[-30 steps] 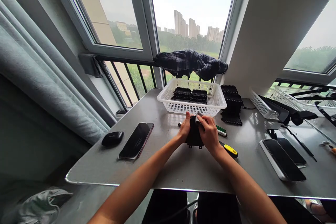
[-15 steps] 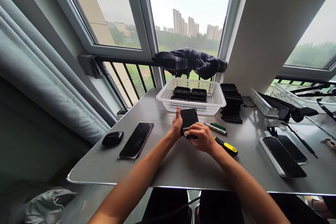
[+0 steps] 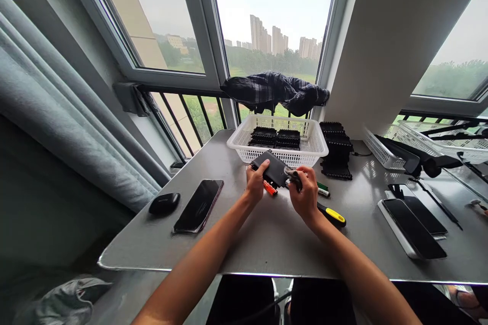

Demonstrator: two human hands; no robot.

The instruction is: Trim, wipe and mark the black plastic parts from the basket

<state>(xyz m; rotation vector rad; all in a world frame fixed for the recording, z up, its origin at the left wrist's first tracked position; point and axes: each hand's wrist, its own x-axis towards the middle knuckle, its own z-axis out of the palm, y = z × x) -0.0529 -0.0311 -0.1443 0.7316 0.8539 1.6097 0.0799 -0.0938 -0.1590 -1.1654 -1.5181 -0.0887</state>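
My left hand (image 3: 255, 181) grips the left side of a flat black plastic piece (image 3: 273, 167), its thumb on the top face. The piece is tilted, just in front of the white basket. My right hand (image 3: 305, 193) is closed around a crumpled greyish cloth (image 3: 292, 174), which touches the right end of the piece. An orange-red object (image 3: 270, 188) lies on the table below the piece. Beside my right hand are a green and white marker (image 3: 324, 189) and a yellow and black handle (image 3: 334, 215).
A white basket (image 3: 277, 156) holds several black pieces; a stack of black pieces (image 3: 336, 147) stands right of it. Phones (image 3: 198, 205) lie left and right (image 3: 414, 227), with a black case (image 3: 164, 203) at far left. More baskets stand at the right.
The black piece has turned and tilted, and my left hand has shifted its hold. My right hand has moved right to the piece's right end. The orange-red object has come into view.
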